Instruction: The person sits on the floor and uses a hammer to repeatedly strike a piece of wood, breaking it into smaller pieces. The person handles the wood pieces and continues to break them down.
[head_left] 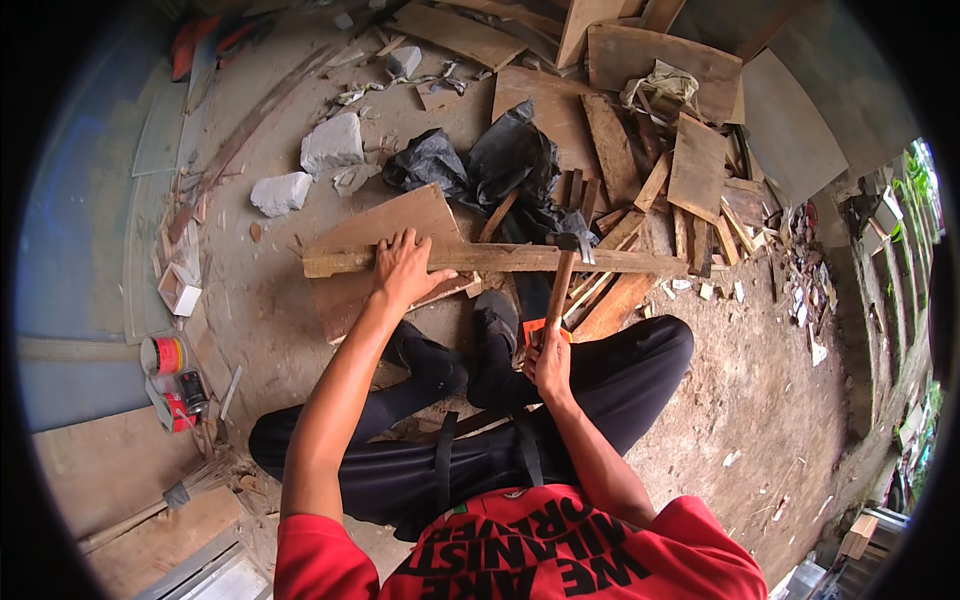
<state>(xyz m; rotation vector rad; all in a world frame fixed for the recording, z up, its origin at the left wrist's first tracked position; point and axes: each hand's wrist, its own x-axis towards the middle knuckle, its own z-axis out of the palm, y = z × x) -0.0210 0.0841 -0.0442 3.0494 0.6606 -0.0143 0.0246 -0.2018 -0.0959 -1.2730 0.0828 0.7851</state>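
A long wooden batten [520, 259] lies crosswise in front of me, its left part over a flat wooden board [425, 215]. My left hand [402, 268] holds the batten near its left end, fingers over the far edge and thumb stretched along the near side. In my right hand [548, 365] is a claw hammer [562, 285], gripped low on its wooden handle. Its metal head is over the batten, right of the middle; whether they touch I cannot tell. Close to my right hand is a small orange item [534, 328], partly hidden.
Scrap boards [665, 60] and offcuts pile up at the far right. Black plastic sheeting [515, 150] lies beyond the batten. Two pale blocks [332, 143] rest at the far left. Red cans [165, 355] stand at the left near a brush-like bundle [205, 475]. My legs are folded below the batten.
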